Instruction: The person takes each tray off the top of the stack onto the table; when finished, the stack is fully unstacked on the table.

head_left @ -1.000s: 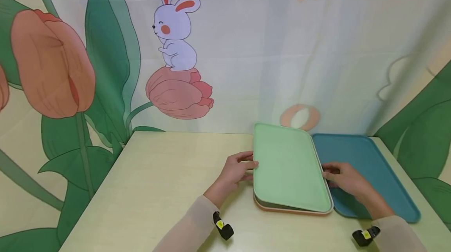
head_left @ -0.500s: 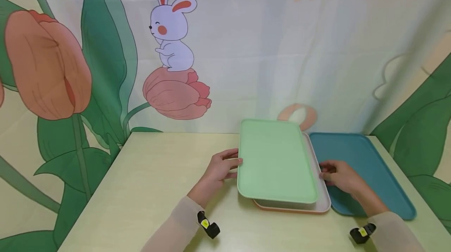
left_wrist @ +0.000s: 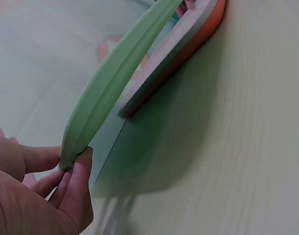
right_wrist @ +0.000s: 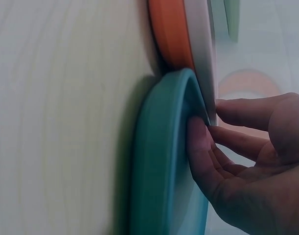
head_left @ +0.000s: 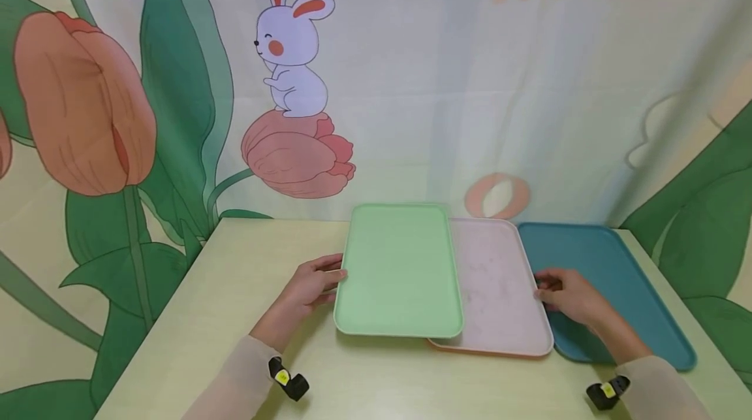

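A light green tray [head_left: 399, 270] is raised over the table, its right side overlapping a pale pink tray [head_left: 499, 289]. My left hand [head_left: 320, 283] pinches the green tray's left edge, thumb on top and fingers beneath, as the left wrist view shows. In the head view my right hand [head_left: 564, 292] is at the pale pink tray's right edge. Its thumb and fingertips [right_wrist: 200, 134] grip that rim, low over the blue tray [head_left: 617, 296]. An orange tray [right_wrist: 171, 34] lies directly under the pale pink one, mostly hidden.
The trays are on a pale wood-grain table [head_left: 235, 315], with the blue one near its right edge. Behind the table hangs a cloth backdrop [head_left: 411, 80] printed with a rabbit and tulips. A small black camera [head_left: 288, 377] is strapped to each wrist.
My left hand has carried the green tray leftward off the stack, uncovering much of the pale pink tray. The right hand has stayed at the pink tray's right edge.
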`<state>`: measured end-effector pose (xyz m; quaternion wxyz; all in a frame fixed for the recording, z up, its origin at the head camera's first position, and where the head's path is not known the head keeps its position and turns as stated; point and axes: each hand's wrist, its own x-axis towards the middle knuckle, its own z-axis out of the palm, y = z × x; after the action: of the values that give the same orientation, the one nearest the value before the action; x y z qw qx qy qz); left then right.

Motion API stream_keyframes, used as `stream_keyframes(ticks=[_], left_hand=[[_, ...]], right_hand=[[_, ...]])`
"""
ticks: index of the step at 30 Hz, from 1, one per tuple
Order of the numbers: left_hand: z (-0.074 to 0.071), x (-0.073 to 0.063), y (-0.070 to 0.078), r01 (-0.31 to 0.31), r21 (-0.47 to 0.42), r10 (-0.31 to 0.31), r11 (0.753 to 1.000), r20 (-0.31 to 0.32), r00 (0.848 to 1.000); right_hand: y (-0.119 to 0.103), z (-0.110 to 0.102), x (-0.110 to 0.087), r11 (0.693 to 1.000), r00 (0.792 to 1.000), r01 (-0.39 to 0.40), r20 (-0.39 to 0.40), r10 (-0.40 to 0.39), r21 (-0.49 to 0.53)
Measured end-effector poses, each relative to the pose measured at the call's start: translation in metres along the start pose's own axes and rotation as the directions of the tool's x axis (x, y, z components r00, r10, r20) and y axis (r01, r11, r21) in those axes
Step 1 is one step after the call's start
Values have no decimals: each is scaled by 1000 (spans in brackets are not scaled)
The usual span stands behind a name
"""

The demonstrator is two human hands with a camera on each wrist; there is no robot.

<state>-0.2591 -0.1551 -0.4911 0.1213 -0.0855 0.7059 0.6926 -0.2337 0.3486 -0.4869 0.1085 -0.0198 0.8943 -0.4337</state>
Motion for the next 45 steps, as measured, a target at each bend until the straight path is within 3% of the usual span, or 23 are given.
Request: stream_keyframes(ticks=[7, 14, 25, 33, 37, 42, 45], left_hand=[[-36, -6, -5, 18, 88, -16, 996, -26, 1000], [-55, -8, -6, 15, 129, -9, 992, -45, 999], [-57, -4, -8, -25, 198, 34, 980, -39, 999], [-52, 0, -11, -36, 236, 63, 971, -108, 992], [-48, 0, -12, -59, 320, 110, 946, -143, 984], [-41, -2, -11, -91, 466, 180, 880, -150, 972], [-39, -3, -11, -121, 550, 227, 826, -129, 965]], right_hand=[[2, 1, -3, 1000, 1000, -10, 7, 10, 11], [1, -1, -2, 1000, 1000, -5, 8, 5, 10], [-3, 1, 4, 1000, 1000, 16, -3, -16, -2], [-3, 1, 9, 999, 999, 35, 27, -36, 27], [-2, -2, 10, 999, 998, 43, 43, -44, 18], [-1, -5, 10, 998, 997, 58, 46, -57, -16], [0, -7, 8, 998, 996, 62, 58, -60, -28]])
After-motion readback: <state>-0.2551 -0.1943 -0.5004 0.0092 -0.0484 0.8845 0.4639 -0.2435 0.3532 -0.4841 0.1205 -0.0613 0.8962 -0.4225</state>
